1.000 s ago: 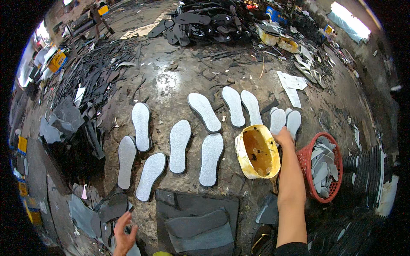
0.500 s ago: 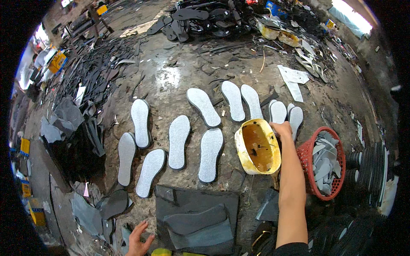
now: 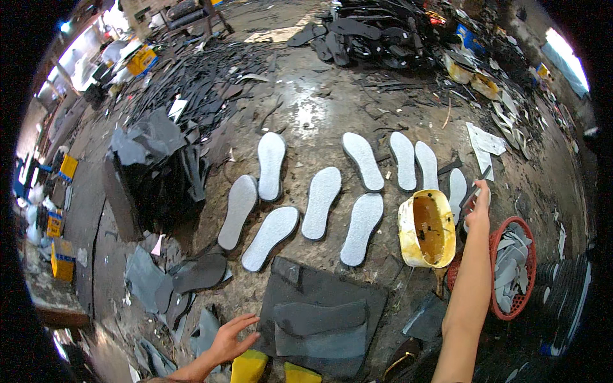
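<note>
My right hand point(image 3: 477, 203) is closed around a dark-edged shoe sole point(image 3: 486, 175), seen nearly edge-on, just right of one white-topped sole point(image 3: 457, 190) on the floor. Beside that hand stands a yellow-stained white tub point(image 3: 407, 237) with amber liquid and dark scraps in it. Several more white-topped soles point(image 3: 362, 228) lie spread across the floor in front of me. My left hand point(image 3: 233, 339) has its fingers apart and is empty, next to the left edge of a dark sheet point(image 3: 375, 314). A sole-shaped dark piece and a grey piece point(image 3: 319, 341) rest on that sheet.
A red basket point(image 3: 509, 315) of grey offcuts stands right of my forearm. Dark scraps point(image 3: 153, 150) are heaped at the left, with loose dark sole pieces point(image 3: 199, 273) nearer. Black soles point(image 3: 364, 32) are piled far off. Stacked black sheets point(image 3: 562, 306) line the right side.
My right hand has lifted a sole off the floor at the right. My left hand has come further into view beside the dark sheet. The whole view has swung leftward.
</note>
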Tool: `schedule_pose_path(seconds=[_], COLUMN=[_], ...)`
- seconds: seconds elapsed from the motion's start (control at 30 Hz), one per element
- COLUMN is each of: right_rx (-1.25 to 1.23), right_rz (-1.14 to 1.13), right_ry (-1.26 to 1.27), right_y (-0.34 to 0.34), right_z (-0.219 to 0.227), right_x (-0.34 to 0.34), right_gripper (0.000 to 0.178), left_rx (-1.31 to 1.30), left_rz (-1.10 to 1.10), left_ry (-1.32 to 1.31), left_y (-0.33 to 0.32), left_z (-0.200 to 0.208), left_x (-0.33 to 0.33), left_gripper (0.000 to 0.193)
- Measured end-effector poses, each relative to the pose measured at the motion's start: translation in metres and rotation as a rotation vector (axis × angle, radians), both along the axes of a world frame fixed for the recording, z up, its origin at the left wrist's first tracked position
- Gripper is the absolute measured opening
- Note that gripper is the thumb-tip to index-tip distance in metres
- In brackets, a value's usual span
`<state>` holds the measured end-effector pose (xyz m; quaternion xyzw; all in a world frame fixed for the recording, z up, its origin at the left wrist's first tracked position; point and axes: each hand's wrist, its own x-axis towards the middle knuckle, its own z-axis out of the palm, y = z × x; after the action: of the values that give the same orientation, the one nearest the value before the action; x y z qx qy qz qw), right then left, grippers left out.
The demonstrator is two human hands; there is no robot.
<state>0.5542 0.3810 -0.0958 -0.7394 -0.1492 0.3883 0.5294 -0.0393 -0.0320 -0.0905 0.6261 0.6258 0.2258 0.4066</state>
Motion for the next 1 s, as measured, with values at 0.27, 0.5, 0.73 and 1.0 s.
schedule_pose_path(seconds=[0.27, 0.5, 0.73, 1.0], right_rx=[0.599, 0.315, 0.467, 0.345], right_rz=[0.622, 0.529, 0.311, 0.504], right_ry=[0.599, 0.807, 0.51, 0.103], right_y=[-0.145, -0.32, -0.335, -0.342], right_z=[0.055, 0.067, 0.099, 0.097], right_x=[-0.2, -0.31, -0.27, -0.251], right_gripper=[0.046, 0.062, 0.038, 0.036], left_rx=[-0.297, -0.454, -0.597, -0.426], left_rz=[0.313, 0.554, 0.464, 0.446], left_ry=[-0.727, -1.094, -1.372, -1.138], left_y=[0.055, 0.053, 0.021, 0.01], left_z=[0.034, 0.048, 0.042, 0.01], left_x=[0.037, 0.056, 0.037, 0.037], left_gripper=[0.049, 0.047, 0.061, 0.034])
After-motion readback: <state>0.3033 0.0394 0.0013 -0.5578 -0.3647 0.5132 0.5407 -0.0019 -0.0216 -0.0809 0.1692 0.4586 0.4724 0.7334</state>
